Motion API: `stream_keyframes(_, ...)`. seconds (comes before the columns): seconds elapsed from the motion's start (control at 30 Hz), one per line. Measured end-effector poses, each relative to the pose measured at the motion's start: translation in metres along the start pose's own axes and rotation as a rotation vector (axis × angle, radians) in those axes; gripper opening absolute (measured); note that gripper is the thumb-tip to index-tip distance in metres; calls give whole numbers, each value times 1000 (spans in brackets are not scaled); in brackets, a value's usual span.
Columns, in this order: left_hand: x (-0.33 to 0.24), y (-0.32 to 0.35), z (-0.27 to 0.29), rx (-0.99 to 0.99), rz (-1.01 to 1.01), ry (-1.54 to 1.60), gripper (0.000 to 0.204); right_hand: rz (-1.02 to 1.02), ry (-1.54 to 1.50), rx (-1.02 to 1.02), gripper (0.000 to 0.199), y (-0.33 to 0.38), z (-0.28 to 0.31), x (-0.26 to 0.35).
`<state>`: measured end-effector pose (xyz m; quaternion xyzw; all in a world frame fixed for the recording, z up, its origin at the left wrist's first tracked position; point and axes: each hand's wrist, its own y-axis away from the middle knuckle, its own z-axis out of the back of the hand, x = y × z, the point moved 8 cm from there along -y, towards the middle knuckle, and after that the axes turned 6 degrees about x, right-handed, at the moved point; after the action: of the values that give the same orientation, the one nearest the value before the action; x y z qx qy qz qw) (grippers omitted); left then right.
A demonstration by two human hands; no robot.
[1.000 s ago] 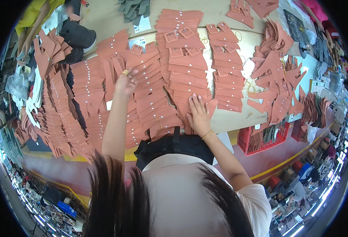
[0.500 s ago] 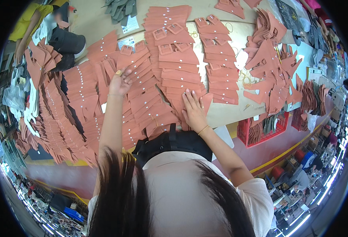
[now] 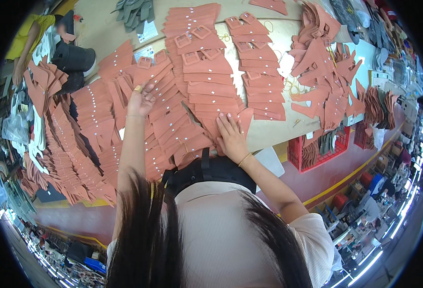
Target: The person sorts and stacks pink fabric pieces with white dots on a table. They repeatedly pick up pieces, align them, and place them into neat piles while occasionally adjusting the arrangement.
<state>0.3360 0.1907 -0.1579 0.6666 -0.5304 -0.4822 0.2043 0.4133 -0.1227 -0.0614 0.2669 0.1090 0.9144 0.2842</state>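
Head | both hands (image 3: 187, 115) flat on leather pieces (image 3: 206, 91) | table edge (image 3: 288, 137) near

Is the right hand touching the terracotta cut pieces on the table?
Touching. The head view shows the right hand lying flat, fingers spread, directly on the overlapping terracotta pieces, with no gap visible.

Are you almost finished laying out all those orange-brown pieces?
Many look done: long overlapping rows of leather pieces cover the table. In hand: the left hand reaches onto a row with fingers curled, and the right hand lies flat on the near pieces. A jumbled heap on the right is not in rows, so some may be left.
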Motion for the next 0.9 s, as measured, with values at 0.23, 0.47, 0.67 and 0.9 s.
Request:
stream_keyframes(0.23,-1,-1,-1,8,2,-20,29,-19,-41,-63,57,9,7,1)
stream_keyframes(0.47,-4,-6,2,-11,-31,-52,27,-77,-33,-92,49,14,12,0)
stream_keyframes(0.67,-6,-14,2,30,-39,-63,23,-60,94,-122,54,6,10,11)
stream_keyframes(0.9,-24,9,-22,58,-440,26,16,-47,100,-104,42,-8,40,29)
